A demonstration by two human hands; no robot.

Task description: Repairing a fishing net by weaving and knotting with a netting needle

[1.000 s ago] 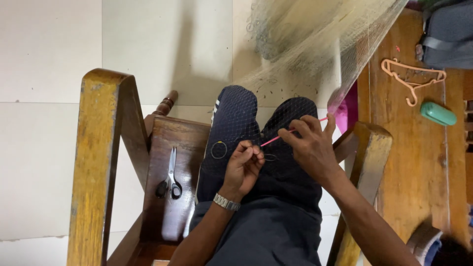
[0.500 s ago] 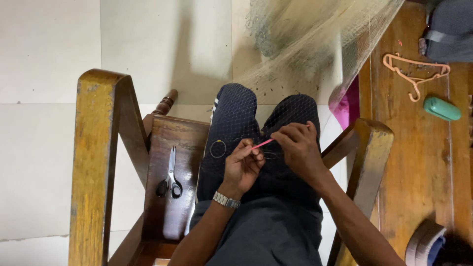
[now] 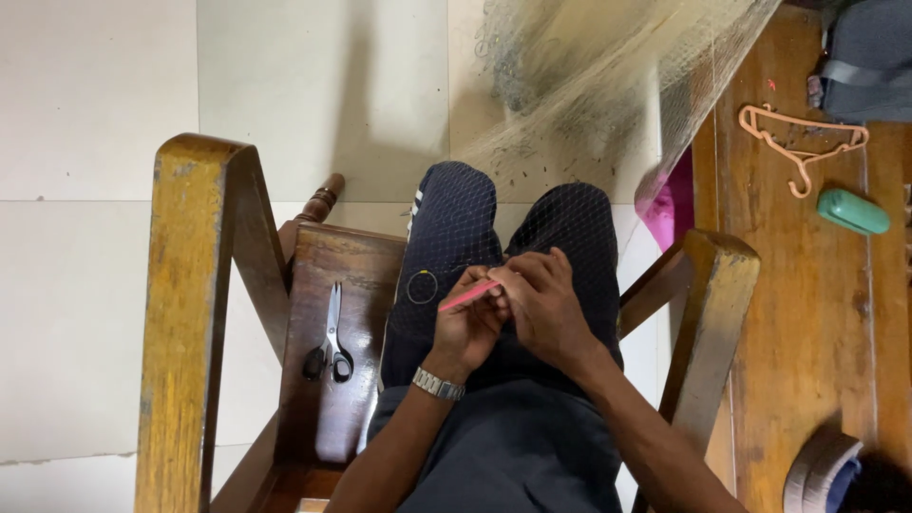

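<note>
Netting needle (image 3: 467, 295), thin and pink, lay slanted over the lap, pinched between both hands: right hand (image 3: 546, 304) closed on its upper end, left hand (image 3: 465, 328) under it. Net (image 3: 570, 228) covered the knees.

Pale tiled floor (image 3: 95, 95); wooden chair (image 3: 190, 285); wooden table (image 3: 798, 332).

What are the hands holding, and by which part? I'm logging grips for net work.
A thin pink tool is pinched at its right end between the left hand and right hand, over the net on the lap.
</note>
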